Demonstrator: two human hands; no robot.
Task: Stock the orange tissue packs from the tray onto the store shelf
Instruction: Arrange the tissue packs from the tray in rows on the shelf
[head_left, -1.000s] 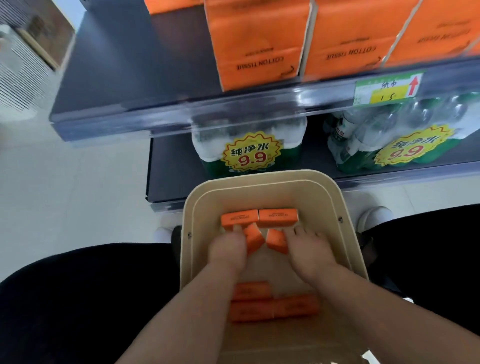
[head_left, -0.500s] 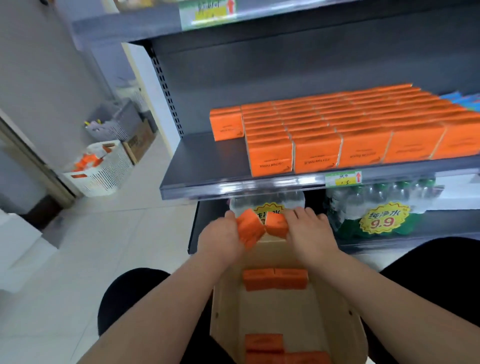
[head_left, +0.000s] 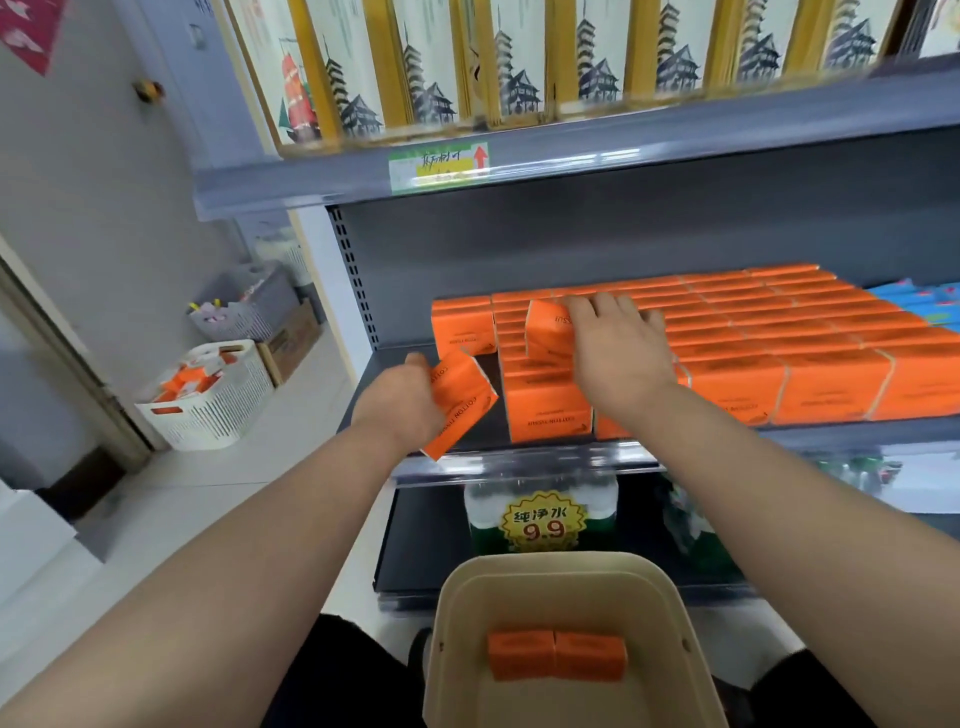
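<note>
Grey store shelf (head_left: 545, 460) carried rows of orange packs (head_left: 779, 332) right up to its front edge, with bare room only at its left end. Your left hand (head_left: 397, 408) gripped a tilted tissue pack (head_left: 462, 402) over that left front corner. Your right hand (head_left: 618, 348) held a second pack (head_left: 545, 332) upright on the rows. Two spare packs (head_left: 556, 654) lay in the tray (head_left: 457, 613) below. These probably handled light, soft and slick-wrapped, so your fingers belonged on the short sides, squeezing gently.
</note>
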